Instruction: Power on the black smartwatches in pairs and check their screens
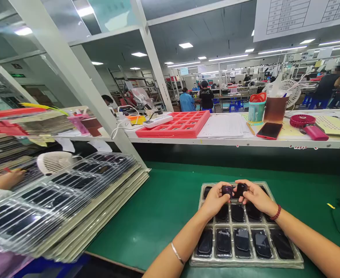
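Observation:
My left hand (217, 197) is closed on a small black rounded-square device (227, 190), pinched between thumb and fingers. A similar dark piece (241, 189) is in the grip of my right hand (252, 193), just beside the first. Both hands hover over the back row of a clear plastic tray (245, 262). Its compartments hold several black devices, such as the one in the front row (223, 240). My hands and wrists partly cover the back and middle rows. Whether the two held pieces touch cannot be made out.
To the left, stacked trays (100, 216) of dark devices overhang the green table (158, 193). A co-worker's hand (10, 179) is at far left. The shelf above carries a red divided tray (175, 124), papers (223, 125), a phone (269, 130) and a small fan (302, 120). A cable (336, 222) lies right.

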`<state>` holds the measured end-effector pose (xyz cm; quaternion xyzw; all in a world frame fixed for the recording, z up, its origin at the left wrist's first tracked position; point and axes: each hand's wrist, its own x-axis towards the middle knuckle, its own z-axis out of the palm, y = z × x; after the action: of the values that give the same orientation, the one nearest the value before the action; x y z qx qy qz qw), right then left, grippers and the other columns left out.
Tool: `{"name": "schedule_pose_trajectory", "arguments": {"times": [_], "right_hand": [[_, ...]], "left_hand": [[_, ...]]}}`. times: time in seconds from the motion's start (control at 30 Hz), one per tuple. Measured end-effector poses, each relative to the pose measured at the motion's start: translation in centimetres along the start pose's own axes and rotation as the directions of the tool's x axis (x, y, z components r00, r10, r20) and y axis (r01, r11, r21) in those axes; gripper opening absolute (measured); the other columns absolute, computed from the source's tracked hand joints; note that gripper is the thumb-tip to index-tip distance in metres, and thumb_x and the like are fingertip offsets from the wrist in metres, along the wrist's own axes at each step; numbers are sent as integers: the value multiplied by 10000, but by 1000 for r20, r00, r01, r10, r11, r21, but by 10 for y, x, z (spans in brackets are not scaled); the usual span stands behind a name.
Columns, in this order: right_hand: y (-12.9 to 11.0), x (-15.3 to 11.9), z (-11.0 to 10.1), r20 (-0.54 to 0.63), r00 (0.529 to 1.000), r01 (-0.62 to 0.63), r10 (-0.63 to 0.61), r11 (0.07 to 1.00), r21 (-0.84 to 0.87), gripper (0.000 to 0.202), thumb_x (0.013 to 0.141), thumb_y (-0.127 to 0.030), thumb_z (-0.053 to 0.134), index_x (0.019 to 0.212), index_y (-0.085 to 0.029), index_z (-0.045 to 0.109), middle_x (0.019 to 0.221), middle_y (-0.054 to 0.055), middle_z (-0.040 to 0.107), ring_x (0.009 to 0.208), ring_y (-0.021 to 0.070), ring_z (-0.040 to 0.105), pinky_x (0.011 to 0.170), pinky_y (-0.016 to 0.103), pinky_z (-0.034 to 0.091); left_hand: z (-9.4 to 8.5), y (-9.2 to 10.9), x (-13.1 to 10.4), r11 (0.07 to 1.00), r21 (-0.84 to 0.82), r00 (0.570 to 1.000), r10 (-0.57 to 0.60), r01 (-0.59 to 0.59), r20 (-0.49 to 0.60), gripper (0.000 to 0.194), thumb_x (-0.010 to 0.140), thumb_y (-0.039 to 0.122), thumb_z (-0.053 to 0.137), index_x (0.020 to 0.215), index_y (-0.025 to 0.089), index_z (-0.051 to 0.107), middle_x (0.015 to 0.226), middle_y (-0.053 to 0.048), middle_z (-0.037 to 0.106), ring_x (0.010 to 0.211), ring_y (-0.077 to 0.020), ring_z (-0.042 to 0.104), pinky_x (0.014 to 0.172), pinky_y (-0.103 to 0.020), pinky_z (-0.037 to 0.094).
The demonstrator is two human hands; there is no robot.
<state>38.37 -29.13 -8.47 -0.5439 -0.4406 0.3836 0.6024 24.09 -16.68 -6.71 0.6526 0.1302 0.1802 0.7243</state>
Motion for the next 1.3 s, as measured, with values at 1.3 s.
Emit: {"name": "schedule_pose_trajectory", "arguments": {"times": [1.3], "right_hand": [[-4, -5, -4, 90, 996, -19, 27, 996, -86, 458, 765, -373, 648, 1162, -186, 513, 740, 5, 581, 498, 83, 435, 483, 219, 400]], "left_hand": [[-5, -3, -2, 1000, 13, 999, -7, 7, 39, 584, 683, 326, 689, 1203, 185, 466, 952, -51, 559, 535, -50, 520, 499, -189, 390]]}}
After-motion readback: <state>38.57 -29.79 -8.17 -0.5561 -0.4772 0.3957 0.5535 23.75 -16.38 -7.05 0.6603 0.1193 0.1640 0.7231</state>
